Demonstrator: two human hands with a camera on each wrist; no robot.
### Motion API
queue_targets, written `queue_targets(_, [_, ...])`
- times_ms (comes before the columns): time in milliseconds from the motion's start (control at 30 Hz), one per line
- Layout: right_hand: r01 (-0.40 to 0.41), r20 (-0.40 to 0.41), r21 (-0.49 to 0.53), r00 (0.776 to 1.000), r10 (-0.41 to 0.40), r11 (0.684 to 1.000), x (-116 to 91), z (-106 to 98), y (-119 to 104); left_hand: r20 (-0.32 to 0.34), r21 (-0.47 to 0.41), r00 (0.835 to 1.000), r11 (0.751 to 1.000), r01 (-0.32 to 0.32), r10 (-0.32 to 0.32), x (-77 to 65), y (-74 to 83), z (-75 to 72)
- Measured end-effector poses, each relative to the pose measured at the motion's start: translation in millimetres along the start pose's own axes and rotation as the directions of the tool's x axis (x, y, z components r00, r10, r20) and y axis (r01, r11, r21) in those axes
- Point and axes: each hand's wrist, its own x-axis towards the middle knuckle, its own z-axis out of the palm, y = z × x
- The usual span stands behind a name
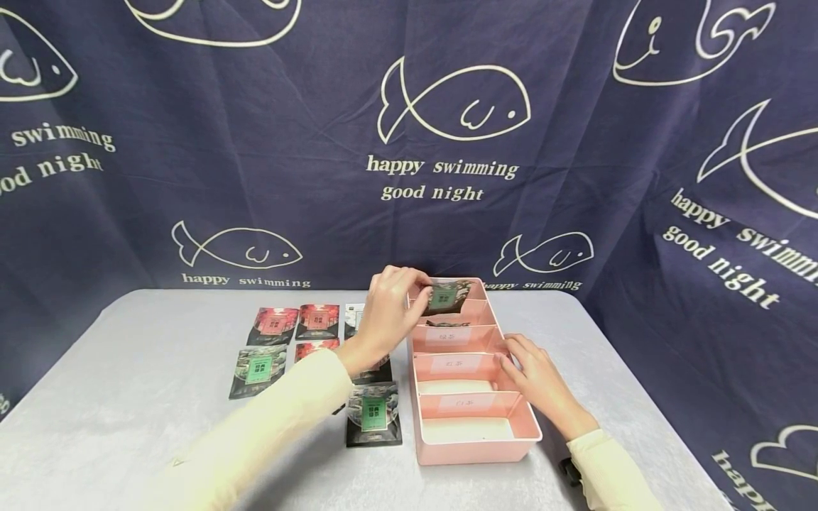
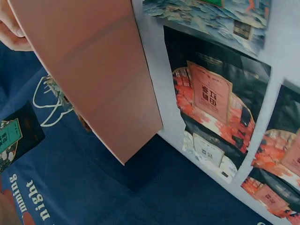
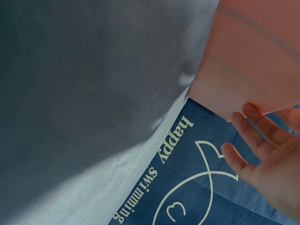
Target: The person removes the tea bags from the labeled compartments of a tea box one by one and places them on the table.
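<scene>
My left hand (image 1: 390,312) pinches a black tea packet with a green label (image 1: 447,297) by its left edge, over the far end of the pink divided box (image 1: 476,452). In the left wrist view the same tea packet (image 2: 18,136) hangs tilted past the box wall. The top of another packet (image 1: 449,324) shows inside a far compartment. My right hand (image 1: 543,380) holds the box's right wall, its thumb over the rim and fingers along the outside. From the right wrist view, fingertips (image 3: 253,112) touch the outer wall while the thumb is hidden.
Left of the box lie several tea packets: red-labelled ones (image 1: 319,321), a white one (image 1: 353,318) partly behind my left arm, and green-labelled ones (image 1: 258,370), (image 1: 374,415). Paper labels (image 1: 455,364) mark the dividers. A dark blue fish-print curtain (image 1: 345,234) hangs behind the grey table (image 1: 160,397).
</scene>
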Motion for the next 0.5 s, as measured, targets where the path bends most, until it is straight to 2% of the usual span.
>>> queue_targets(233, [-0.002, 0.001, -0.005, 1.0, 0.002, 1.0, 1, 0, 0, 0.009, -0.012, 1.0, 0.999, 0.03, -0.03, -6.2, -5.4, -20.7])
queue_targets(500, [0.005, -0.011, -0.001, 1.0, -0.005, 1.0, 0, 2, 2, -0.004, -0.038, 0.993, 0.993, 0.116, -0.116, -22.5, -19.7, -46.4])
